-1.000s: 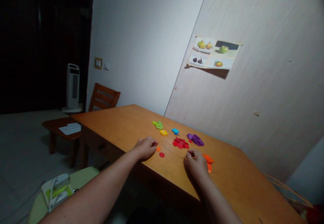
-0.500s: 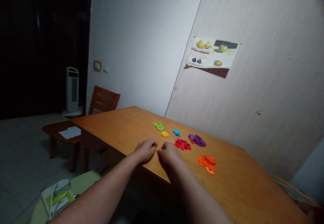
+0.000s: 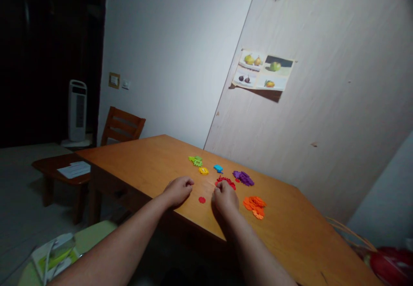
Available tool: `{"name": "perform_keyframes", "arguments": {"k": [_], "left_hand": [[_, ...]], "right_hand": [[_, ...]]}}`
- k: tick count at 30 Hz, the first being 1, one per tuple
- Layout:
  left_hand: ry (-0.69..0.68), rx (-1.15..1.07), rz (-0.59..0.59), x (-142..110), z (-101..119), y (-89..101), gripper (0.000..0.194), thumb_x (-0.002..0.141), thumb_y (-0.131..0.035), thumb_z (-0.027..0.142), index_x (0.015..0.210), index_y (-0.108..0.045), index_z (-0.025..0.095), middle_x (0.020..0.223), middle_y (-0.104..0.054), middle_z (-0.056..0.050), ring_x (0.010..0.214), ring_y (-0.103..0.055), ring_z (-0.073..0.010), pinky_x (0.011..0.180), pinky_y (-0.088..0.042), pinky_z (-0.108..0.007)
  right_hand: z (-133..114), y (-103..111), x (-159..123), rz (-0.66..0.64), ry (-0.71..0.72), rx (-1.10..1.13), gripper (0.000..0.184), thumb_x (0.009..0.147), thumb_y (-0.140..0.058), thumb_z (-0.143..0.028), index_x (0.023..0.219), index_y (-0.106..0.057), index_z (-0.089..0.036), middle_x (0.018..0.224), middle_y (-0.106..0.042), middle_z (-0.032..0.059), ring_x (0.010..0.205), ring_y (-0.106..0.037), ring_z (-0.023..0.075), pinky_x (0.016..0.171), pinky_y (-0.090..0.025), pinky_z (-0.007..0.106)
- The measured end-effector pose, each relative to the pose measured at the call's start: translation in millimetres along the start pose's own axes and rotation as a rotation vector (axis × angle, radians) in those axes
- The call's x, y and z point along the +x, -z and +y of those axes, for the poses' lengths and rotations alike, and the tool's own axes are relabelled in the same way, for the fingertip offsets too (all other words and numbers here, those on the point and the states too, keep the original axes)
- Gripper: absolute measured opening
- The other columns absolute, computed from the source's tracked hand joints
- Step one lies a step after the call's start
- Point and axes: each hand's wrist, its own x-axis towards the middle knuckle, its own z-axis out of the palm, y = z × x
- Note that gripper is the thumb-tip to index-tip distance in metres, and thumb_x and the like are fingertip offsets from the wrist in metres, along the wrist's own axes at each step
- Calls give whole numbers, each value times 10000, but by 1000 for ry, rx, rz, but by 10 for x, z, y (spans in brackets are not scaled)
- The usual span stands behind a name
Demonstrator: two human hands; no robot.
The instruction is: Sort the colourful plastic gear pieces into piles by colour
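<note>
The single red piece (image 3: 201,200) lies flat near the table's near edge, between the two hands. To its left, the left hand (image 3: 180,191) rests with curled fingers; whether they grip anything cannot be told. To its right, the right hand (image 3: 226,196) has fingers bent in toward the thumb, their contents also unclear, and partly covers the red pile (image 3: 227,181). The orange pile (image 3: 255,206) sits right of that hand. Farther back on the wooden table (image 3: 142,159) are green (image 3: 196,161), yellow (image 3: 203,171), blue (image 3: 218,168) and purple pieces (image 3: 244,178).
</note>
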Motion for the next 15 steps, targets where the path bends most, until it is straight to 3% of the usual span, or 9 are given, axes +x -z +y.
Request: {"name": "perform_keyframes", "arguments": {"k": [4,8,11,15], "left_hand": [[18,-6,5,7,3,-26,175,813,-593,217,932,-719,197,914,-733,-48,809,-629,-186,687,-399,-251],[21,45,11,-7,67,-11,167,815,-589,225,918,-719,203,928,-735,-50,829,-636,-192,695,-401,-254],[9,92,4,-26,119,23,177,801,-586,204,912,-724,207,957,-740,-52,861,-642,-200,721,-413,-258],[21,102,9,-42,138,44,180,801,-586,204,916,-725,213,966,-744,-48,877,-643,-198,734,-417,-255]], "right_hand": [[638,334,92,42,-142,-25,241,913,-444,-288,949,-678,-244,916,-738,65,841,-667,219,662,-401,290],[1130,522,70,157,-184,-136,341,900,-457,-312,1122,-692,-206,1122,-717,146,1003,-661,276,764,-449,336],[1162,512,-3,197,-145,-149,384,894,-470,-320,1176,-690,-180,1169,-696,173,1075,-644,293,835,-459,357],[789,346,-127,59,13,-35,295,903,-490,-304,1092,-697,-212,1106,-722,109,1020,-657,240,841,-454,311]]}}
